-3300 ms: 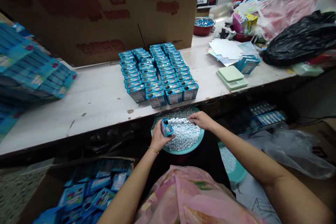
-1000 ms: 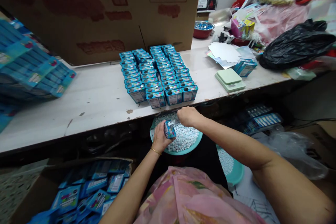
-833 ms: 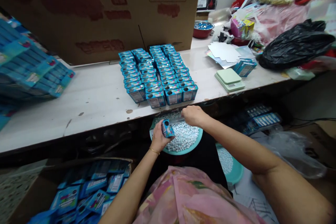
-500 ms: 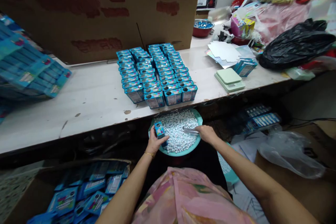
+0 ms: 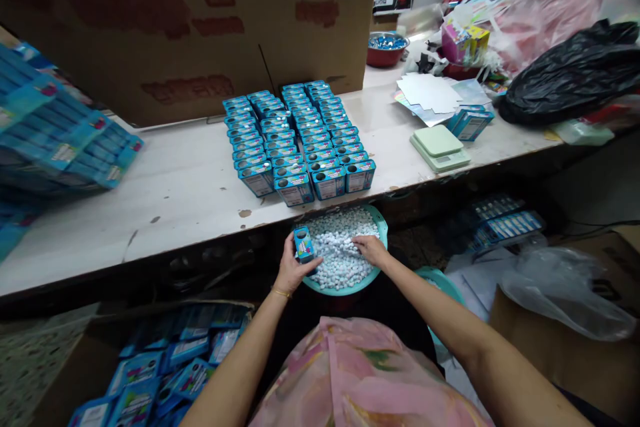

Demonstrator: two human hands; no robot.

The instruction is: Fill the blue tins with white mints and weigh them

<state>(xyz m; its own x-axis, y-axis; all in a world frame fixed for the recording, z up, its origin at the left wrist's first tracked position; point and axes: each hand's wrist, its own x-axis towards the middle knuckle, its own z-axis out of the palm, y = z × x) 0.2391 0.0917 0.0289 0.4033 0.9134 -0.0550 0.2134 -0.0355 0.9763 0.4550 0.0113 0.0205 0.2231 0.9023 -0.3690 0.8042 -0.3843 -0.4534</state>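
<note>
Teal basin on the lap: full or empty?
Nearly full: teal basin holds a heap of white pellets. Right hand rests in them; left hand holds a blue box.

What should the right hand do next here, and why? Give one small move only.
Probably scoop a fresh load of the white pellets and lift it toward the small blue box. The right hand lies low in the teal bowl among the pellets, while the left hand holds the box upright beside it, top hole facing up.
</note>
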